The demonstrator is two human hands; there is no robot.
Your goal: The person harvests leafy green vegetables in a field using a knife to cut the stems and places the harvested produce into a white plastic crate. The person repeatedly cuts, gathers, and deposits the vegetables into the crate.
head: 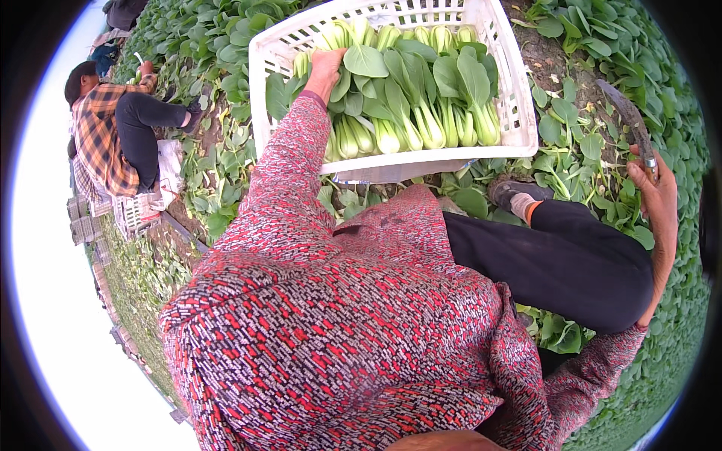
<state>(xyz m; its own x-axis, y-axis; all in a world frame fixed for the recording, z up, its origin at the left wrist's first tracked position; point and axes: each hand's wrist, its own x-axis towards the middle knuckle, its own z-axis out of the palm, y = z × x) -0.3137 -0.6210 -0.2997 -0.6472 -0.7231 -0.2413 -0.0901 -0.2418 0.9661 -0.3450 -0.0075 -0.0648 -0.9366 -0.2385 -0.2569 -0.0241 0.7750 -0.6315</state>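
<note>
A white plastic crate (pixel 395 159) in front of me holds rows of bok choy (pixel 430 128), their pale bases facing the near and far sides and their leaves meeting in the middle. My left hand (pixel 326 69) reaches over the near rim into the far left part. It is closed around a bok choy (pixel 337 38) there; leaves hide most of its fingers. Out to the right, beyond my bent knee, my right hand (pixel 654 180) grips a sickle (pixel 629 113). Its curved, dirt-marked blade points up and away from the crate, and the fingers cover its handle.
Loose leaves (pixel 564 169) litter the soil right of the crate. Dense leafy plants (pixel 671 107) stand farther right and behind the crate. At the left, a person in a checked shirt (pixel 104 132) sits by another white crate (pixel 132 217). My shoe (pixel 505 194) rests near the crate.
</note>
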